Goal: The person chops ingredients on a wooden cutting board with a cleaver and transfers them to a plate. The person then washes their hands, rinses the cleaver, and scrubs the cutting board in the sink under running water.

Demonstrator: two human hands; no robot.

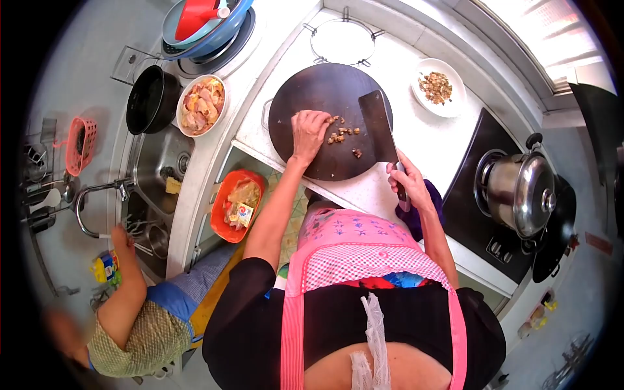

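A round dark cutting board [305, 91] lies on the white counter in front of me. My left hand [309, 134] rests on it, fingers bent and together beside small brown chopped pieces [337, 138]; whatever is under the fingertips is hidden. In my right hand [409, 178] is the handle of a cleaver [377, 125], its broad dark blade over the right part of the board. Beyond the blade, a white bowl [422, 67] holds more brown chopped bits [436, 88].
At left are a bowl of raw meat pieces [202, 106], a black pot [151, 101] and the sink [151, 156]. An orange bin [221, 218] sits below the counter. A steel pot [513, 188] stands on the stove at right. Another person's arm [127, 279] reaches toward the sink.
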